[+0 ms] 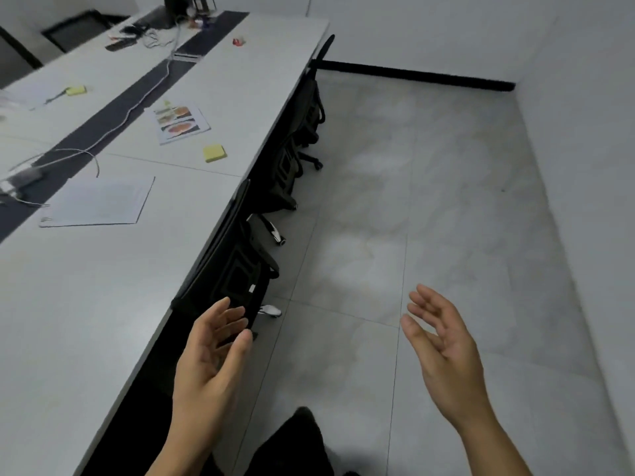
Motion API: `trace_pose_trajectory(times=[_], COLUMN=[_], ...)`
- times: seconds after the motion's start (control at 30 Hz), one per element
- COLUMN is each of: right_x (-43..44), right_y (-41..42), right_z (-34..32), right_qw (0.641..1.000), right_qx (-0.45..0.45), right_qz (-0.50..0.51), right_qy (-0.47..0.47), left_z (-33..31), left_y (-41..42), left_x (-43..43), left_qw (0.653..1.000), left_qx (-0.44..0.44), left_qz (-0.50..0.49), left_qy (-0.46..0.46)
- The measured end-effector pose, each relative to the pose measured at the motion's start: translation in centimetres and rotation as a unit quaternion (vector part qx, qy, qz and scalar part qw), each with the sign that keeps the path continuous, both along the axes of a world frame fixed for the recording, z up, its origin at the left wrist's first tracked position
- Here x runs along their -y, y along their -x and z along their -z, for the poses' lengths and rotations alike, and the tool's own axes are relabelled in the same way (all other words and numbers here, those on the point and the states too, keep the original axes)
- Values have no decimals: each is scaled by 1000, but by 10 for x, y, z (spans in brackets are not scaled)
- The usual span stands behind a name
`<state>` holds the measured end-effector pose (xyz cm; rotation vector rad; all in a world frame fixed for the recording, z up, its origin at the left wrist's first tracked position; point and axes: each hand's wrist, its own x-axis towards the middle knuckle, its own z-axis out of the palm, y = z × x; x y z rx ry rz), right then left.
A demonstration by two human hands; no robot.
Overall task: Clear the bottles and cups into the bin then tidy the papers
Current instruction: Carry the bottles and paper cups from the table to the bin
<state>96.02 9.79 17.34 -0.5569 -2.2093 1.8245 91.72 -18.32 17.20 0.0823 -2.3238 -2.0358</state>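
Left hand [209, 355], right hand [443, 341]: hands relaxed (far clutter [137, 32] blurred, chairs [233, 262] half-hidden).

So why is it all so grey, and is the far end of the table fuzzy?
Head view: the light is dim and flat, with no sharp shadows. Head view: pale glare patches lie on the floor tiles. Head view: yes, the cables at the far end of the table are smeared, and the print on the white papers is too soft to read.
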Motion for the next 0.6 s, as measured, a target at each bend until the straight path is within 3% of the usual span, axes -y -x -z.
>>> trace_pose_trajectory(times=[0.2, 0.47, 0.6], right_x=[-52, -145, -211], right_y=[171, 349, 433], right_z=[26, 3, 25], right_qw=[1000, 998, 993], right_qx=[14, 5, -2], right_qz=[-15, 60, 113], right_qy=[-13, 7, 15], left_z=[33, -15, -11], left_y=[164, 416, 523], left_x=[-57, -167, -237], left_qw=[1000, 998, 994], left_qx=[9, -23, -32], left_qz=[-29, 57, 98], left_qy=[-8, 21, 29])
